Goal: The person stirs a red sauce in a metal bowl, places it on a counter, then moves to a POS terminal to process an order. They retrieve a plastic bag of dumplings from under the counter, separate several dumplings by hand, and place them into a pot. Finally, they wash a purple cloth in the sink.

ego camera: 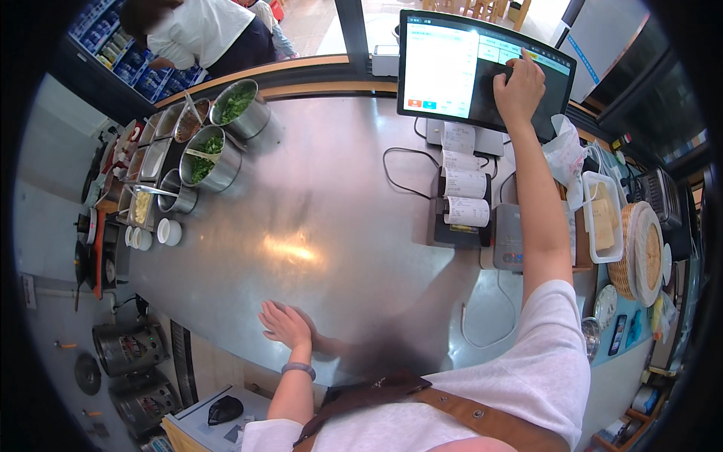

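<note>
My right hand (520,90) reaches up to a large touchscreen monitor (440,68), its index finger at the lit buttons near the top of the screen's right half. Whether the fingertip touches the glass I cannot tell. It holds nothing. Low over the front part of a stainless steel counter (339,186) is my left hand (286,326), fingers apart and nothing in them, a bracelet on the wrist. Below the monitor stands a receipt printer (458,236), with a strip of printed paper receipts (466,183) draped over it.
At the back left stand steel pots (217,161) of chopped greens beside topping trays (152,160). Small white cups (169,231) sit nearby. A white plastic bin (593,248) and a wicker basket (624,248) stand at right. Beyond the window, a person (197,34) bends at shelves.
</note>
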A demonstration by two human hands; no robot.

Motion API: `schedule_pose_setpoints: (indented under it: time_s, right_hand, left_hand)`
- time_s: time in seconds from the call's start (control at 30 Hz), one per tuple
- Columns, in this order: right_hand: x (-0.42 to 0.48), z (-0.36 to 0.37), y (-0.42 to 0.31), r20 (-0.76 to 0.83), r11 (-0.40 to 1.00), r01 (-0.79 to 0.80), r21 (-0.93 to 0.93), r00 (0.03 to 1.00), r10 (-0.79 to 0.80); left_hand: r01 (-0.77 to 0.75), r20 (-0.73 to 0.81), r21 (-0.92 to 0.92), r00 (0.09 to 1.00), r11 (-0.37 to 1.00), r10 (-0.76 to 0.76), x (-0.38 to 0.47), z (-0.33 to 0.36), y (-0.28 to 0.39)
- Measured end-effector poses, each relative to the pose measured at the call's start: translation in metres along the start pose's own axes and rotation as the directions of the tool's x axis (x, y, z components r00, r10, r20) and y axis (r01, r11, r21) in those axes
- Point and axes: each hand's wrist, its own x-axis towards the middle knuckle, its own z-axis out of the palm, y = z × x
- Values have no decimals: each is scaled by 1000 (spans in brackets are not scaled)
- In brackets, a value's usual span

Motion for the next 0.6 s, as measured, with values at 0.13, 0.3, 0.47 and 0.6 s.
schedule_pose_setpoints:
  time_s: [0.13, 0.3, 0.47, 0.6]
  right_hand:
    - [-1, -4, 7, -47, 998, -61, -10, 997, 60]
    - [-1, -4, 13, -56, 998, 50, 35, 997, -48]
    - [-1, 6, 3, 75, 1000, 17, -1, 997, -17]
    - [-6, 0, -2, 23, 978, 83, 190, 996, -89]
  left_hand:
    - [1, 17, 16, 1000, 1000, -1, -1, 2, 0]
    - [-13, 1, 3, 1000, 1000, 13, 1, 3, 0]
    - [6, -3, 2, 1000, 1000, -6, -3, 3, -3]
    - [58, 9, -20, 998, 998, -58, -17, 6, 2]
